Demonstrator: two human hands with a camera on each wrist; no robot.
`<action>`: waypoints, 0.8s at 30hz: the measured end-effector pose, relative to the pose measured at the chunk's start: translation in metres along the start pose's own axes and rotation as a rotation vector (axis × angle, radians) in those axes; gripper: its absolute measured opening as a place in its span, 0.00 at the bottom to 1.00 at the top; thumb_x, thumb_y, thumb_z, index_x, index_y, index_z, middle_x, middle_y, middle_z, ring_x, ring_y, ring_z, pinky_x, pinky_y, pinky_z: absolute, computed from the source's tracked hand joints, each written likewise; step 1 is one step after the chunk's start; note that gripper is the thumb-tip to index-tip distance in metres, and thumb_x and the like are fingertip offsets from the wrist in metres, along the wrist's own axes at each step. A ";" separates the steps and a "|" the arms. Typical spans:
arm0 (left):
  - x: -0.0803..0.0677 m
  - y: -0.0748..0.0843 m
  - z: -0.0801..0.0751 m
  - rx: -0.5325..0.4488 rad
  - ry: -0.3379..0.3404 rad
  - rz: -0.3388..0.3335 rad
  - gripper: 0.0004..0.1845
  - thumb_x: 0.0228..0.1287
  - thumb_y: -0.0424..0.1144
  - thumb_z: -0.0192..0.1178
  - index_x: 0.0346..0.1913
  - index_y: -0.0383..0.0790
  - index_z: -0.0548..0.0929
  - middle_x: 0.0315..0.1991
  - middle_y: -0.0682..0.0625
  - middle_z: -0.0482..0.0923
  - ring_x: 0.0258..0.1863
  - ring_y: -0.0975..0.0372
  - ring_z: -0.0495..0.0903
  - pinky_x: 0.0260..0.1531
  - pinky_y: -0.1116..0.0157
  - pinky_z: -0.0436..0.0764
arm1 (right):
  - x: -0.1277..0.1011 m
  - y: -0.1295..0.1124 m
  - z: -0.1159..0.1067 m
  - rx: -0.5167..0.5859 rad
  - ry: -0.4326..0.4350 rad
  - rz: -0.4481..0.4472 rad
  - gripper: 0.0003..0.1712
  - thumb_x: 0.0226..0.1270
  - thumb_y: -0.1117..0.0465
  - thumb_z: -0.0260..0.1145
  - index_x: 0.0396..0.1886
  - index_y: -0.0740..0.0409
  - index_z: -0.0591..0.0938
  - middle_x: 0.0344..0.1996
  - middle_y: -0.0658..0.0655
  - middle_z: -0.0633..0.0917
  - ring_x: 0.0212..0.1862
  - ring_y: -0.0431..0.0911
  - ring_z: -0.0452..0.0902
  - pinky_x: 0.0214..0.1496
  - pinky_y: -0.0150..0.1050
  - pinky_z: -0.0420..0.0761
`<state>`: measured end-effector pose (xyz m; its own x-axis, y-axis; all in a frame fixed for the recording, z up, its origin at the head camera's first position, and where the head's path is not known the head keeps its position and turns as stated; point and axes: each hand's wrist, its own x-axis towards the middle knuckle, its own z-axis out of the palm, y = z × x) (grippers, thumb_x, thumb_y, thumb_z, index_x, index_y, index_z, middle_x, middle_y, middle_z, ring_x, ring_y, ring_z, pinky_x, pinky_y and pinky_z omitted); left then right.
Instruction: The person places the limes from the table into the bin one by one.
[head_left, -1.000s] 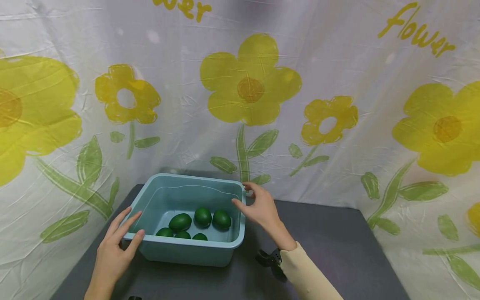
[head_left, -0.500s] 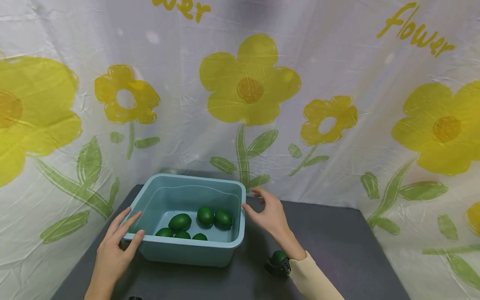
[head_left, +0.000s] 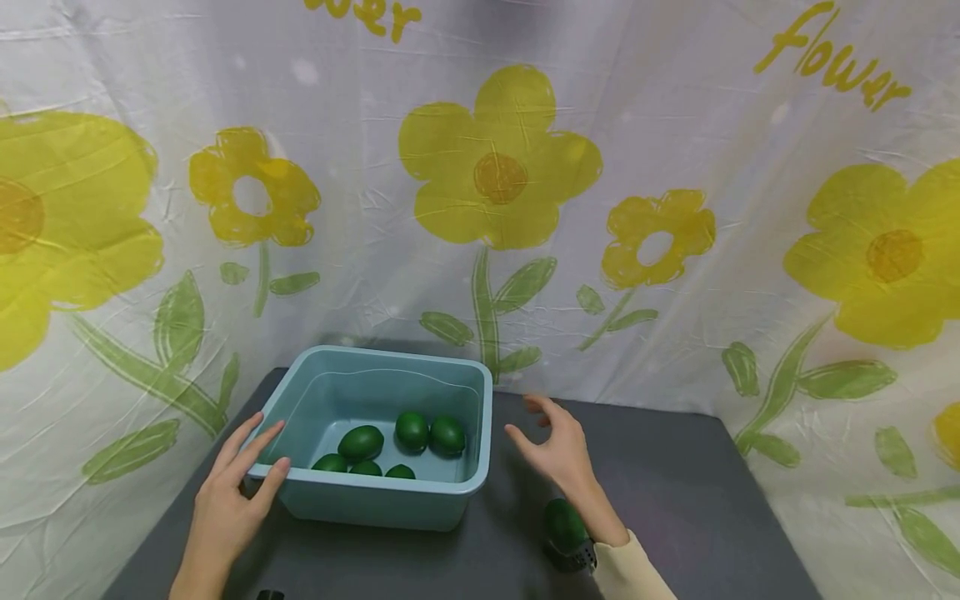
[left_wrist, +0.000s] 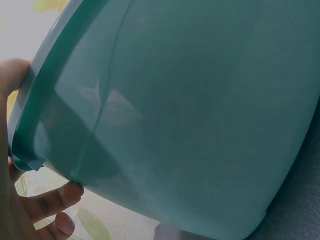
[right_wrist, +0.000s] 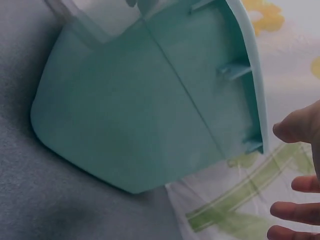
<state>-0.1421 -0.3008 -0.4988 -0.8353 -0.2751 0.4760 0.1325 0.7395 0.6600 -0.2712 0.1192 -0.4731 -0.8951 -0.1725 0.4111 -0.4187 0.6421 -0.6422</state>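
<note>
A light blue plastic tub (head_left: 375,500) stands on the dark tabletop with several glossy dark green oval fruits (head_left: 362,443) on its floor. My left hand (head_left: 228,492) holds the tub's near left corner, thumb at the front rim and fingers over the left side; the left wrist view has the fingertips (left_wrist: 70,192) beside the wall. Off to the right of the tub, my right hand (head_left: 558,442) holds nothing, its fingers loosely bent. In the right wrist view a gap shows between its thumb (right_wrist: 290,127) and the tub's rim (right_wrist: 257,80).
Another dark green oval fruit (head_left: 564,525) lies on the table (head_left: 675,500) below my right forearm, partly covered by the black wrist strap. A small black object (head_left: 270,595) shows at the bottom edge. A flower-printed curtain (head_left: 360,292) encloses the table.
My right hand has let go of the tub's right rim and moved right and toward me. Two fruits inside have shifted slightly right. The left hand stays put.
</note>
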 end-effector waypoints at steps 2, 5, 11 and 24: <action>0.000 0.000 0.000 0.000 -0.002 0.001 0.28 0.73 0.45 0.69 0.74 0.50 0.80 0.81 0.46 0.64 0.73 0.34 0.68 0.54 0.28 0.70 | -0.003 0.004 0.000 -0.004 0.011 0.017 0.30 0.66 0.50 0.78 0.65 0.55 0.84 0.52 0.59 0.89 0.48 0.58 0.85 0.51 0.57 0.83; 0.001 0.000 0.000 -0.002 0.000 0.000 0.28 0.73 0.45 0.69 0.73 0.49 0.80 0.81 0.46 0.64 0.73 0.34 0.68 0.54 0.27 0.69 | -0.009 0.010 -0.001 -0.008 0.024 0.040 0.30 0.66 0.50 0.78 0.64 0.56 0.84 0.52 0.59 0.89 0.48 0.59 0.84 0.51 0.58 0.81; 0.001 -0.002 0.001 0.008 0.003 -0.006 0.28 0.72 0.46 0.69 0.73 0.51 0.80 0.80 0.45 0.65 0.73 0.34 0.68 0.55 0.27 0.69 | -0.021 0.021 -0.001 -0.011 0.032 0.076 0.29 0.67 0.49 0.77 0.63 0.57 0.84 0.52 0.59 0.89 0.48 0.59 0.81 0.49 0.54 0.79; 0.001 0.000 0.000 -0.001 -0.003 -0.014 0.28 0.72 0.46 0.69 0.73 0.51 0.81 0.80 0.45 0.65 0.73 0.35 0.68 0.56 0.26 0.69 | -0.051 0.045 0.008 -0.049 -0.028 0.167 0.32 0.65 0.47 0.78 0.64 0.59 0.83 0.52 0.60 0.88 0.50 0.60 0.79 0.50 0.53 0.77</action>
<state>-0.1427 -0.3015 -0.4986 -0.8388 -0.2838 0.4646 0.1209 0.7349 0.6673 -0.2453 0.1511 -0.5281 -0.9559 -0.0805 0.2823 -0.2560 0.6994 -0.6673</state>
